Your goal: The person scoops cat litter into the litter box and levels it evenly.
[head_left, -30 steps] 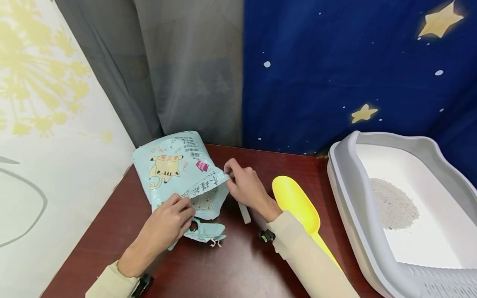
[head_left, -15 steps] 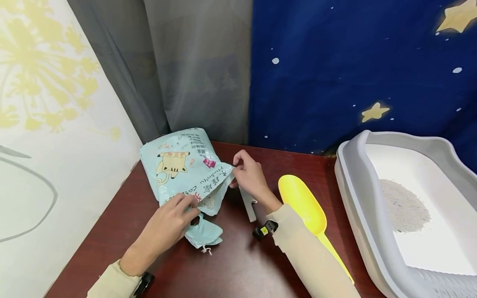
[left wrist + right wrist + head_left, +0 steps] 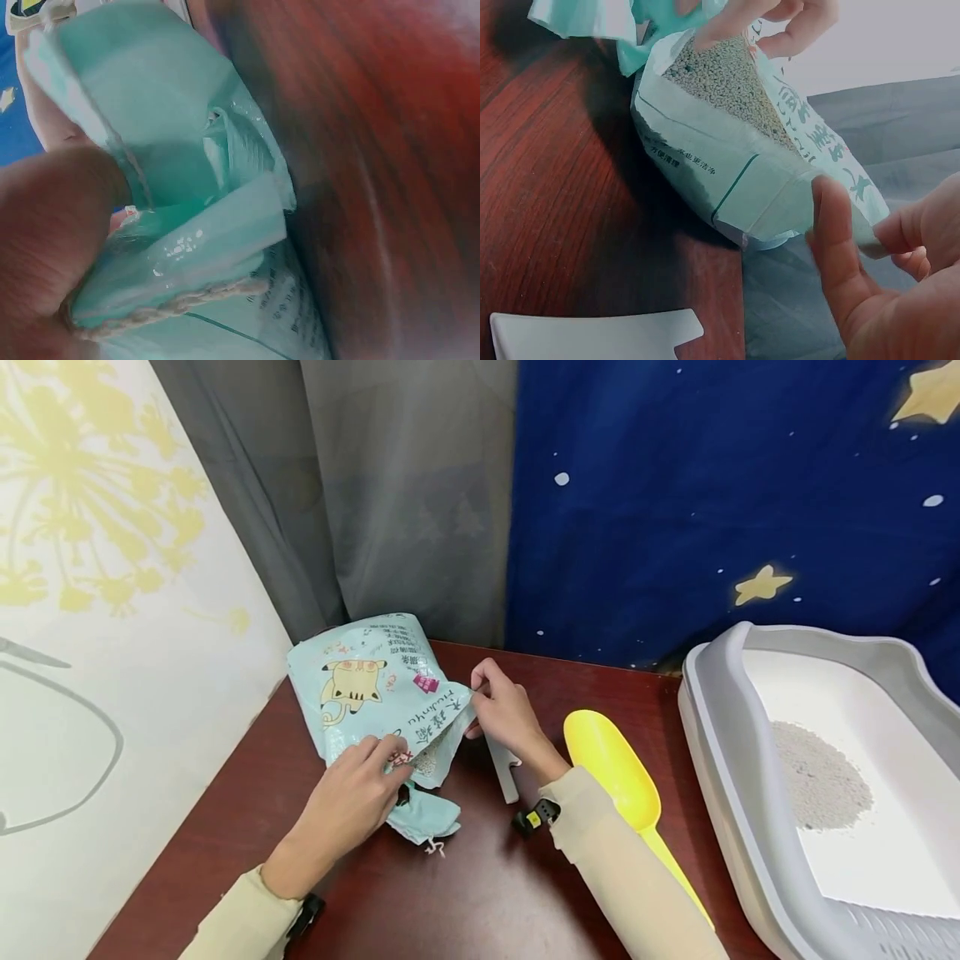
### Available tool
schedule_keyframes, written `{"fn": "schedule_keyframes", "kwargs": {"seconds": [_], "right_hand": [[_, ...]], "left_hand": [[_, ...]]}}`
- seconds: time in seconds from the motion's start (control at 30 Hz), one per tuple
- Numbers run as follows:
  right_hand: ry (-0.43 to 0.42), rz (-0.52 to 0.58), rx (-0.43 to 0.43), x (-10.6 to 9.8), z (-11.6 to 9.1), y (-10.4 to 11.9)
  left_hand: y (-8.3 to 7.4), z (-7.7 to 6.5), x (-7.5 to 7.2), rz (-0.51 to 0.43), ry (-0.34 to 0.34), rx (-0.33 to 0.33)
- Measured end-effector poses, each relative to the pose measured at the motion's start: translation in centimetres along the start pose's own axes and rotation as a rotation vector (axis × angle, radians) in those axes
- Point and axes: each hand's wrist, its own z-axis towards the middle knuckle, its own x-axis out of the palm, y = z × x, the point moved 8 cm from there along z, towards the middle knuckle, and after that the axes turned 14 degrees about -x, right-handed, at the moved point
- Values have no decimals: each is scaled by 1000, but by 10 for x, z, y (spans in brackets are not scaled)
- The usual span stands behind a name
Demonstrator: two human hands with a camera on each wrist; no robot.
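A light blue bag of cat litter with a cartoon cat print lies at the back left of the table, its cut mouth facing me. Grey granules show inside the mouth. My left hand grips the left side of that mouth. My right hand pinches its right corner between thumb and fingers, also seen in the right wrist view. Beside the left hand hangs a crumpled bag-top strip with a white string and a hole. The left wrist view shows folded blue plastic by the left hand.
A yellow scoop lies right of my right forearm. Under the right wrist is a flat white notched piece. At the right stands a grey-rimmed litter box holding a litter pile. Curtains hang behind; a white wall borders the left.
The head view has shifted, so everything sits further right. The bag's mouth looks narrower, its right corner drawn up a little by the right hand. The crumpled strip has turned. Both hands keep their hold.
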Motion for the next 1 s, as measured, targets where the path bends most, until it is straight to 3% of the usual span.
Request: {"fn": "schedule_keyframes", "kwargs": {"seconds": [0.13,0.37,0.5,0.73,1.0], "right_hand": [[16,-14,-47,1,1,2],[64,-88,-330,4,3,15],[77,-162,-412,2,2,19],[118,-275,-424,4,-1,18],[225,-315,-447,4,-6,13]], "left_hand": [[2,3,-1,14,-36,-33],[3,1,-3,-29,-67,-47],[6,-1,-5,-69,-68,-68],[18,-8,-9,-151,-48,-140],[35,-6,-7,-232,7,-233]]}}
